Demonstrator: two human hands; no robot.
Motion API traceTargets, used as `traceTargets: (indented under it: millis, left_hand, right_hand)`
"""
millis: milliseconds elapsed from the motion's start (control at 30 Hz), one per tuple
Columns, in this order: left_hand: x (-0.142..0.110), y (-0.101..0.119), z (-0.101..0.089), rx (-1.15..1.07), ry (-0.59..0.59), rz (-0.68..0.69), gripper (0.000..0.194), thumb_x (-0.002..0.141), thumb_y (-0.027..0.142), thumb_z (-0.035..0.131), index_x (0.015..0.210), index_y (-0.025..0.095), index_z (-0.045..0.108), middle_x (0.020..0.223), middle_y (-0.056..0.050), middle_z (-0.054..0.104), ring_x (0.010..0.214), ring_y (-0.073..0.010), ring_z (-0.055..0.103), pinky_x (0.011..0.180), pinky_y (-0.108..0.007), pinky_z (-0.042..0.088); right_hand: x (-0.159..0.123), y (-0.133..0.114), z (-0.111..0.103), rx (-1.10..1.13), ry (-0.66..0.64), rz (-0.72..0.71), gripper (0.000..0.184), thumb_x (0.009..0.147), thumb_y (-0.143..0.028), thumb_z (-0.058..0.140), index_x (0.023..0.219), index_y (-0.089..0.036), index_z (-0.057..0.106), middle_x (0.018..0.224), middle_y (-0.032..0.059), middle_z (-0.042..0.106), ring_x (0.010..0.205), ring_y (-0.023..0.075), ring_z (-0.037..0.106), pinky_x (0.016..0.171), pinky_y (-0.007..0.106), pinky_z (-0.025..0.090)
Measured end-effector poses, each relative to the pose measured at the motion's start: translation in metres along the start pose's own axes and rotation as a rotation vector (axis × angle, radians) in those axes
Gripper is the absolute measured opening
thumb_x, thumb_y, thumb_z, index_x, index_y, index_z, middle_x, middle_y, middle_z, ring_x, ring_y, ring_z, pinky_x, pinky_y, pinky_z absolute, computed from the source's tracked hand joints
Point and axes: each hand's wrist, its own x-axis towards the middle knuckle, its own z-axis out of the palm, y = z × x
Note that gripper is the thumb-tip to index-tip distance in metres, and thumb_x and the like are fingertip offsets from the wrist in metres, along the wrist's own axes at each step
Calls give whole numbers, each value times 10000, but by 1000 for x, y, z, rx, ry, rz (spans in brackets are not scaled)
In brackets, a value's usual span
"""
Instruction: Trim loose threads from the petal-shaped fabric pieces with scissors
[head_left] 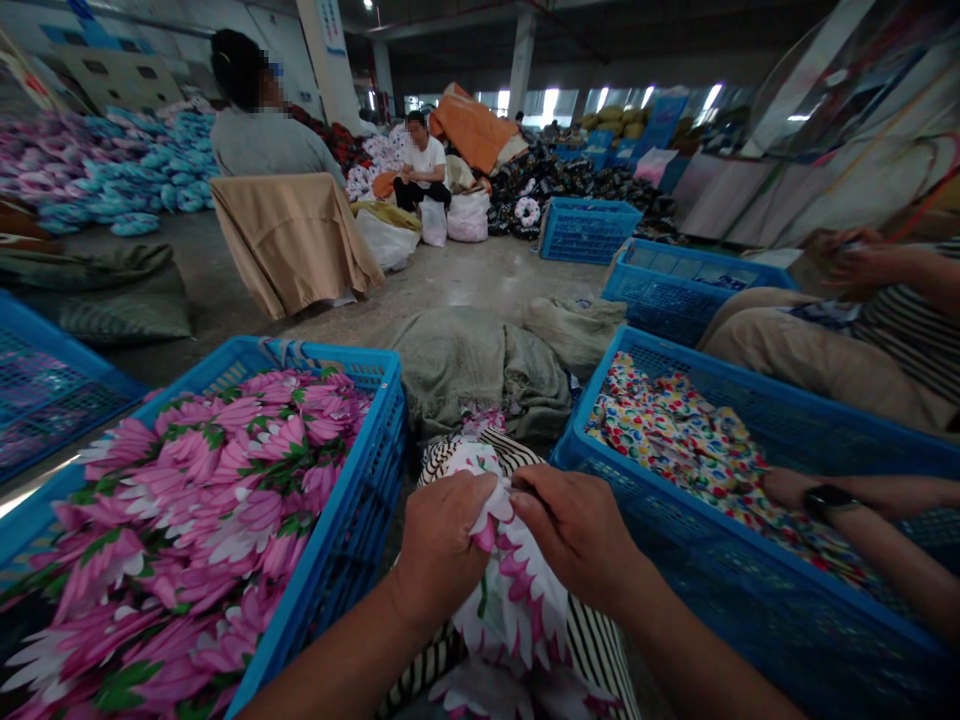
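My left hand (442, 545) and my right hand (574, 530) meet low in the middle, both closed on a white piece of cloth with a pink flower print (517, 600). The cloth hangs down over my lap, which is covered in black and white stripes (592, 650). Left of my hands stands a blue plastic crate (352, 530) piled with the same pink flower cloth (202, 510).
A blue crate (750, 590) of multicoloured dotted cloth (675, 440) stands to the right; a co-worker's arm with a black watch (829, 497) reaches into it. Grey sacks (465, 365) lie ahead on the concrete floor. More blue crates (585, 230), cloth piles and seated people are farther back.
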Motion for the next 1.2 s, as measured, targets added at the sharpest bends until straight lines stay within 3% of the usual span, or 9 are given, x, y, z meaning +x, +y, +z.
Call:
traceTargets:
  millis: [133, 300, 533, 833, 900, 967, 1067, 1133, 1200]
  left_hand:
    - [0, 1, -1, -11, 3, -15, 154, 754, 170, 523, 884, 156, 603, 700, -74, 655, 652, -184, 608, 613, -262, 430]
    - [2, 5, -4, -127, 41, -172, 179, 692, 93, 531, 825, 183, 611, 691, -31, 656, 637, -158, 601, 598, -234, 428]
    - [7, 15, -6, -289, 86, -337, 98, 693, 114, 564, 704, 189, 626, 602, 1, 629, 555, -131, 564, 548, -209, 392]
    - [5, 17, -4, -428, 81, -414, 60, 715, 169, 584, 674, 188, 623, 592, 18, 600, 555, -115, 532, 554, -204, 373]
    - [7, 17, -3, -559, 89, -566, 117, 733, 228, 586, 627, 178, 594, 560, 26, 561, 538, -109, 504, 538, -203, 366]
    - [11, 15, -2, -778, 153, -817, 160, 749, 309, 580, 666, 173, 571, 579, 29, 553, 545, -112, 508, 529, -205, 374]
    - [17, 10, 4, -1133, 284, -1127, 218, 741, 364, 585, 847, 179, 539, 649, 26, 585, 585, -137, 561, 546, -227, 411]
    - [19, 6, 9, -1264, 352, -1184, 242, 726, 356, 603, 868, 180, 517, 660, 25, 592, 598, -143, 578, 572, -240, 429]
    - [18, 5, 14, -1285, 403, -1155, 250, 715, 367, 615, 850, 175, 525, 686, 18, 606, 626, -145, 588, 610, -249, 442]
  right_hand:
    - [-1, 2, -2, 14, 32, -22, 260, 911, -295, 361, 802, -177, 565, 672, 38, 617, 613, 153, 566, 572, 262, 319]
    - [-4, 4, -2, 165, 190, 57, 206, 903, -265, 353, 868, -186, 539, 659, 18, 594, 588, 138, 546, 558, 250, 340]
    - [0, -5, 12, 187, 47, 85, 222, 899, -310, 352, 846, -180, 524, 679, 32, 587, 613, 155, 532, 565, 257, 340]
    - [3, -2, 14, 261, 81, 106, 271, 897, -309, 355, 719, -177, 511, 592, 4, 506, 545, 129, 468, 532, 251, 295]
    - [2, 4, 14, 422, 192, 204, 263, 900, -316, 340, 741, -181, 501, 590, -9, 475, 535, 119, 442, 516, 239, 299]
    - [-1, 10, 16, 612, 302, 319, 221, 889, -315, 348, 791, -183, 495, 602, -21, 445, 518, 107, 407, 490, 224, 300]
    - [-10, 11, 24, 804, 285, 400, 135, 818, -311, 466, 810, -179, 491, 624, -32, 424, 511, 95, 372, 462, 206, 300]
    - [-16, 5, 31, 850, 240, 400, 126, 778, -296, 518, 753, -176, 490, 611, -36, 419, 513, 93, 372, 462, 202, 306]
    - [-19, -4, 37, 837, 231, 364, 135, 765, -274, 527, 687, -174, 482, 587, -39, 414, 510, 90, 374, 467, 202, 307]
